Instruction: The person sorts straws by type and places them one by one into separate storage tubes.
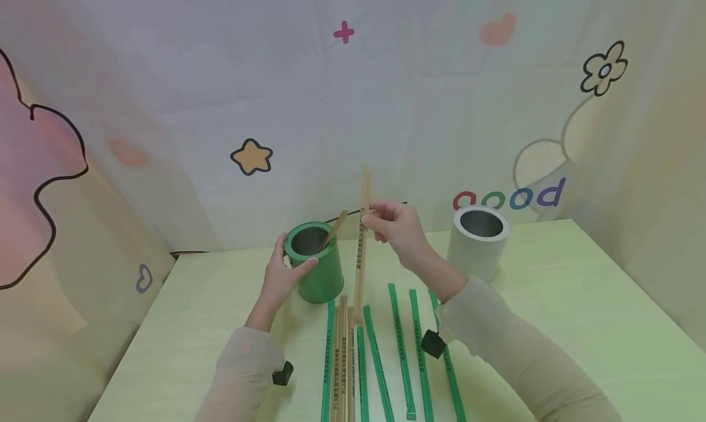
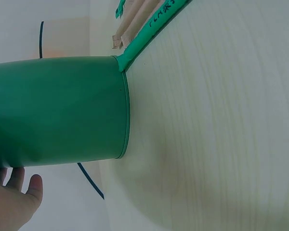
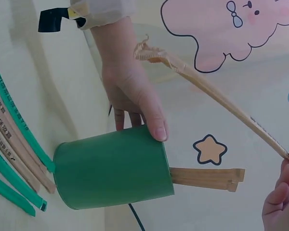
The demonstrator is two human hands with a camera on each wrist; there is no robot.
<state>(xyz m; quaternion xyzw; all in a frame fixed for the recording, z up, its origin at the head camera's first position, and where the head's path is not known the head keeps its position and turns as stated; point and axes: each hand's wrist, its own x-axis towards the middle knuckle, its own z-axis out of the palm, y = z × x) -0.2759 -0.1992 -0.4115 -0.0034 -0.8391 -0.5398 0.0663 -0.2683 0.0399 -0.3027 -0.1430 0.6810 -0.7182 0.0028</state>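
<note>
My left hand (image 1: 280, 279) grips the green cylindrical cup (image 1: 320, 279), its thumb at the near rim and fingers on the left side. One brown paper-wrapped stick (image 1: 334, 230) leans in the cup, its end sticking out over the rim. Just right of the cup, my right hand (image 1: 401, 233) pinches another brown paper-wrapped stick (image 1: 360, 253) between thumb and fingers. It is long and narrow, has dark printing and is held near upright. Its crumpled lower wrapper end (image 3: 154, 54) shows in the right wrist view.
Below the cup lie more brown wrapped sticks (image 1: 343, 348) in a close row, with green wrapped sticks (image 1: 329, 354) beside them. Several green ones (image 1: 401, 342) spread to the right. A white cup (image 1: 475, 253) stands at the back right, before the printed curtain (image 1: 408, 122).
</note>
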